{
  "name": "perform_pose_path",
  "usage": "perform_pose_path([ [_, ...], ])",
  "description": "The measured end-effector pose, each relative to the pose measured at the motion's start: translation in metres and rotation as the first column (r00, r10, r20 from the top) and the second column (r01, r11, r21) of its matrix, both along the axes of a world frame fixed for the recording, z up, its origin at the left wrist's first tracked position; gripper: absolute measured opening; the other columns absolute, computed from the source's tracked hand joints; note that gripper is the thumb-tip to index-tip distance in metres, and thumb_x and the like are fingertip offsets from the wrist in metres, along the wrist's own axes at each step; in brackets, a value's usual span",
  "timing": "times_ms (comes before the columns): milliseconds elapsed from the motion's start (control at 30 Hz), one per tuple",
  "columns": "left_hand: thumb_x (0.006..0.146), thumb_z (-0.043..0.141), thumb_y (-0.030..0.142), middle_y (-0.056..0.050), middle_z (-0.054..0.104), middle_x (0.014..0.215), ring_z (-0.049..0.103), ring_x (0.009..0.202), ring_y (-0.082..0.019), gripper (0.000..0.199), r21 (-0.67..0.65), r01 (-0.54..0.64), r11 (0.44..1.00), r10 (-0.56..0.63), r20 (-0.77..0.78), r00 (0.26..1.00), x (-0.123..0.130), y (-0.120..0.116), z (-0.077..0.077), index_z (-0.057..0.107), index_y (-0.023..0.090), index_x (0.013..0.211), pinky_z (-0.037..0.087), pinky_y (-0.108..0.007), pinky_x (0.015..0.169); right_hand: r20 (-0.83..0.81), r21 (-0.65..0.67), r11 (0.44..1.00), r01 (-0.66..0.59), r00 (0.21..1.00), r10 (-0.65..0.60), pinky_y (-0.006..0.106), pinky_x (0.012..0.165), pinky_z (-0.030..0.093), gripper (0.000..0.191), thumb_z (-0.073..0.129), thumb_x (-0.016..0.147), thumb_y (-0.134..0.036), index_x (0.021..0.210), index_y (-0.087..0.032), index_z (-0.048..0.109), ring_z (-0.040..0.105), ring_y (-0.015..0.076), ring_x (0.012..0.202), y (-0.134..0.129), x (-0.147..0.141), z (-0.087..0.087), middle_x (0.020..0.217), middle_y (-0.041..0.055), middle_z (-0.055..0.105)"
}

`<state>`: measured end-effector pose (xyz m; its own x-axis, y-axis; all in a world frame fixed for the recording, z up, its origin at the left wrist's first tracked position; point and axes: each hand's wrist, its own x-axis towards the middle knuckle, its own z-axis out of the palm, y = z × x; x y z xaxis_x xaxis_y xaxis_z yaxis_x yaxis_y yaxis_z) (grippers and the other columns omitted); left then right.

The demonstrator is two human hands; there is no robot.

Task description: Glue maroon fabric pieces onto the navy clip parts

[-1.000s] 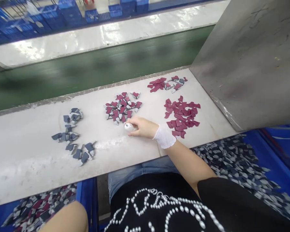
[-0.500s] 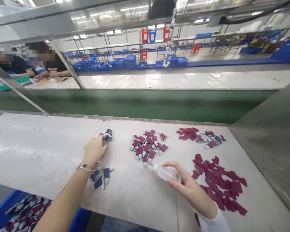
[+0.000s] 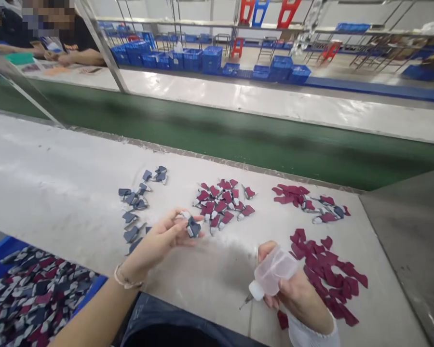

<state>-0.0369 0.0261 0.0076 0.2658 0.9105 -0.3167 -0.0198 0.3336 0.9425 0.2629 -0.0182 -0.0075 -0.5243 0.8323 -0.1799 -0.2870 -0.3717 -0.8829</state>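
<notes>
My left hand (image 3: 159, 241) holds a small dark grey piece with a metal tip (image 3: 193, 227) at its fingertips, above the white bench top (image 3: 75, 164). My right hand (image 3: 298, 294) grips a translucent plastic squeeze bottle (image 3: 273, 272), its white cap and thin nozzle pointing down and left. Loose grey pieces (image 3: 133, 202) lie near my left hand. Farther right are a heap of crimson pieces with metal parts (image 3: 217, 205), a smaller mixed group (image 3: 304, 198), and flat crimson cut-outs (image 3: 325, 270) beside my right hand.
A blue bin (image 3: 32, 299) full of mixed pieces stands below the bench at lower left. A green conveyor belt (image 3: 238, 137) runs behind the bench. A grey metal panel (image 3: 408, 250) stands at right. Two seated people work beyond the belt at upper left.
My left hand has lifted a grey piece off the bench. My right hand has raised the bottle and turned its nozzle downward. The view has tilted and shifted.
</notes>
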Motion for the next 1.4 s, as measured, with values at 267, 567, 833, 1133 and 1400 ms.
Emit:
perform_pose_path([
  [267, 0.076, 0.082, 0.011, -0.001, 0.059, 0.121, 0.07, 0.098, -0.016, 0.062, -0.123, 0.111, 0.986, -0.049, 0.425, 0.904, 0.06, -0.054, -0.018, 0.047, 0.033, 0.123, 0.057, -0.024, 0.083, 0.176, -0.056, 0.987, 0.154, 0.974, -0.142, 0.027, 0.063, 0.049, 0.037, 0.079, 0.081, -0.034, 0.109, -0.026, 0.056, 0.066, 0.0175, 0.074, -0.024, -0.013, 0.046, 0.084, 0.0025, 0.072],
  [567, 0.086, 0.064, 0.002, 0.0, 0.058, 0.114, 0.063, 0.09, -0.009, 0.058, -0.029, 0.114, 0.993, -0.1, 0.301, 0.948, 0.075, -0.063, -0.021, 0.041, 0.035, 0.127, 0.051, -0.02, 0.081, 0.444, 0.226, 0.931, 0.286, 0.82, -0.36, 0.022, 0.046, 0.037, 0.028, 0.079, 0.074, -0.024, 0.078, -0.023, 0.051, 0.048, 0.0107, 0.05, -0.031, -0.035, 0.066, 0.063, -0.0056, 0.056],
  [833, 0.081, 0.064, -0.002, 0.0, 0.059, 0.115, 0.061, 0.089, -0.011, 0.058, -0.047, 0.074, 0.996, -0.05, 0.385, 0.922, 0.074, -0.068, -0.023, 0.041, 0.034, 0.121, 0.05, -0.023, 0.077, 0.512, 0.511, 0.846, 0.153, 0.736, -0.443, 0.021, 0.054, 0.05, 0.026, 0.08, 0.074, -0.018, 0.089, -0.025, 0.06, 0.063, 0.0124, 0.059, -0.026, -0.043, 0.071, 0.075, -0.0047, 0.064],
  [1133, 0.083, 0.069, 0.007, -0.003, 0.063, 0.116, 0.057, 0.07, -0.008, 0.051, -0.091, 0.081, 0.993, -0.04, 0.382, 0.923, 0.074, -0.069, -0.017, 0.037, 0.032, 0.114, 0.045, -0.019, 0.058, 0.588, 0.535, 0.84, 0.089, 0.675, -0.446, 0.025, 0.051, 0.05, 0.019, 0.076, 0.079, -0.024, 0.086, -0.024, 0.059, 0.064, 0.0151, 0.057, -0.027, -0.048, 0.078, 0.074, -0.0021, 0.067],
  [1400, 0.088, 0.067, 0.013, 0.0, 0.064, 0.105, 0.058, 0.075, -0.008, 0.047, -0.015, 0.11, 0.994, -0.097, 0.357, 0.929, 0.072, -0.072, -0.013, 0.037, 0.033, 0.118, 0.048, -0.017, 0.065, 0.603, 0.513, 0.855, 0.07, 0.679, -0.418, 0.024, 0.052, 0.05, 0.016, 0.074, 0.081, -0.027, 0.085, -0.023, 0.059, 0.064, 0.0131, 0.057, -0.026, -0.052, 0.079, 0.074, -0.0035, 0.066],
])
